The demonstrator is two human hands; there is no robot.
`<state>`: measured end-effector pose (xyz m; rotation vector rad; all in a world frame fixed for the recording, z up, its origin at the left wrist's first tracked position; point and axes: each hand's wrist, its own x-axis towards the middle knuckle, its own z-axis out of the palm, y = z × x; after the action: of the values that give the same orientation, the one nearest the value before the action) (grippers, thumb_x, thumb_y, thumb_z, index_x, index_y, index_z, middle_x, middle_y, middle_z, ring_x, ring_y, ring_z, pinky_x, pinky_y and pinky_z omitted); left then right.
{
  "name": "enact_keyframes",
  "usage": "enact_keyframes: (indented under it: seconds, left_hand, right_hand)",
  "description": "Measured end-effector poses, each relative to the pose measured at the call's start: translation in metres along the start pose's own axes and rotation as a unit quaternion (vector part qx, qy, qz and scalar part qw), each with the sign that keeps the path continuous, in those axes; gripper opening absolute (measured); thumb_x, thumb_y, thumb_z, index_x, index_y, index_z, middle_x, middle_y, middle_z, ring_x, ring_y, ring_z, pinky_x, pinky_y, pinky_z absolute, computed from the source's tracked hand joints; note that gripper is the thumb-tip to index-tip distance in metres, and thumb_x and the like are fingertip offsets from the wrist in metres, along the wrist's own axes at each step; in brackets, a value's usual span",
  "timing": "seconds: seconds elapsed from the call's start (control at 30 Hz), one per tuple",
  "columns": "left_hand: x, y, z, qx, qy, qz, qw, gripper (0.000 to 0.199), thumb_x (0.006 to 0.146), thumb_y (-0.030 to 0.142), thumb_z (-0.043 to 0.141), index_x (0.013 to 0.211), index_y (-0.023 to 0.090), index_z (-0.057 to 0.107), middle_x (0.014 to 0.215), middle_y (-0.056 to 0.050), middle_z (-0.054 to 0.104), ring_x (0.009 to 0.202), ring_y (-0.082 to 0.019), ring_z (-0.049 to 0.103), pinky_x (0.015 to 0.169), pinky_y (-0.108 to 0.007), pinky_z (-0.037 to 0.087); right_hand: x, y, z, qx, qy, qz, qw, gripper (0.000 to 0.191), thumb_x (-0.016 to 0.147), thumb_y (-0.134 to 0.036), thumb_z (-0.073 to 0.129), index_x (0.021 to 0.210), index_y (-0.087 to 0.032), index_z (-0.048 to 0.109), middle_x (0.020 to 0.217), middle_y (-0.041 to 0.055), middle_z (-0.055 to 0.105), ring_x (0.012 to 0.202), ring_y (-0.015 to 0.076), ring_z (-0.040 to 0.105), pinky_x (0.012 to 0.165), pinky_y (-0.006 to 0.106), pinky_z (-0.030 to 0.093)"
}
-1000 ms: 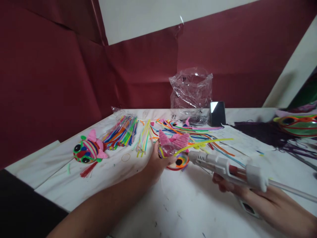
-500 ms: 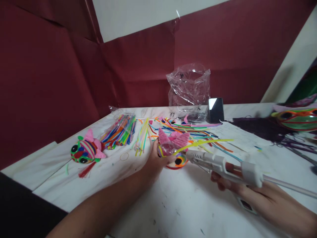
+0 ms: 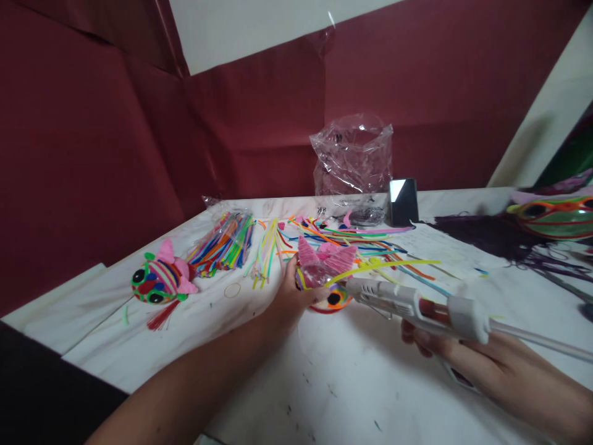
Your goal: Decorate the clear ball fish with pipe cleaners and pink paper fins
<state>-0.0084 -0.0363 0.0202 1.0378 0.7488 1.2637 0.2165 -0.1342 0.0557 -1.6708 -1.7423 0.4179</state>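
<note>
My left hand is closed around a fish-shaped craft lantern with pink fins, a black eye ringed in orange and a clear body. A yellow pipe cleaner rests across the lantern's top and sticks out to the right. In my right hand is a white hot glue gun, a long clear glue stick coming out of its back end. The gun's nozzle points left and is right at the lantern, beside the pipe cleaner; contact is hard to make out.
A second fish lantern with a red tassel lies to the left. Bagged pipe cleaners and loose ones spread behind my hands. Farther back are a clear plastic bag and a phone. Another fish lantern stands at right near purple strands.
The glue gun and my right hand have shifted slightly left. My left hand keeps its hold on the lantern, and the whole view has moved a little.
</note>
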Motion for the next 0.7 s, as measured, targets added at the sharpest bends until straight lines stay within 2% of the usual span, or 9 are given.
enact_keyframes:
  seconds: [0.1, 0.17, 0.37, 0.53, 0.7]
  left_hand:
    - [0.000, 0.000, -0.001, 0.010, 0.006, -0.002, 1.000, 0.101, 0.050, 0.013, 0.081, 0.140, 0.024, 0.038, 0.116, -0.008, 0.068, 0.105, -0.027, 0.065, 0.088, -0.036, 0.050]
    - [0.000, 0.001, -0.001, 0.011, 0.003, 0.000, 1.000, 0.101, 0.050, 0.013, 0.081, 0.141, 0.023, 0.037, 0.116, -0.009, 0.068, 0.105, -0.027, 0.065, 0.089, -0.036, 0.049]
    - [-0.001, 0.003, 0.000, 0.002, -0.002, 0.003, 1.000, 0.096, 0.050, 0.014, 0.081, 0.138, 0.023, 0.042, 0.116, -0.008, 0.069, 0.105, -0.027, 0.065, 0.091, -0.037, 0.049]
    - [0.000, 0.003, 0.001, -0.005, -0.010, -0.005, 1.000, 0.098, 0.047, 0.013, 0.082, 0.137, 0.023, 0.043, 0.113, -0.008, 0.070, 0.104, -0.027, 0.066, 0.090, -0.036, 0.050]
    - [0.001, 0.003, 0.000, 0.002, -0.013, -0.006, 1.000, 0.099, 0.049, 0.012, 0.082, 0.139, 0.023, 0.042, 0.116, -0.008, 0.069, 0.106, -0.027, 0.065, 0.092, -0.037, 0.049]
  right_hand:
    - [0.000, -0.003, -0.005, 0.047, -0.041, 0.022, 0.998, 0.051, 0.072, -0.070, 0.043, 0.068, -0.030, 0.073, 0.073, 0.0044, 0.075, 0.073, 0.0301, 0.070, 0.083, 0.044, 0.056]
    - [0.003, 0.000, -0.008, 0.048, -0.047, 0.022, 0.997, 0.046, 0.072, -0.066, 0.044, 0.067, -0.030, 0.071, 0.073, 0.0037, 0.075, 0.073, 0.0295, 0.070, 0.083, 0.044, 0.056]
    - [0.011, 0.026, -0.009, -0.005, -0.105, -0.026, 0.994, 0.048, 0.077, -0.066, 0.042, 0.076, -0.031, 0.075, 0.082, 0.0035, 0.077, 0.078, 0.0282, 0.072, 0.075, 0.040, 0.059]
    - [0.013, 0.033, -0.009, -0.014, -0.106, -0.059, 0.992, 0.049, 0.082, -0.064, 0.039, 0.078, -0.030, 0.075, 0.081, 0.0035, 0.076, 0.077, 0.0261, 0.072, 0.073, 0.039, 0.060]
    - [0.011, 0.024, -0.008, -0.018, -0.101, -0.052, 0.993, 0.051, 0.080, -0.066, 0.039, 0.074, -0.030, 0.074, 0.079, 0.0044, 0.076, 0.074, 0.0262, 0.071, 0.070, 0.037, 0.059]
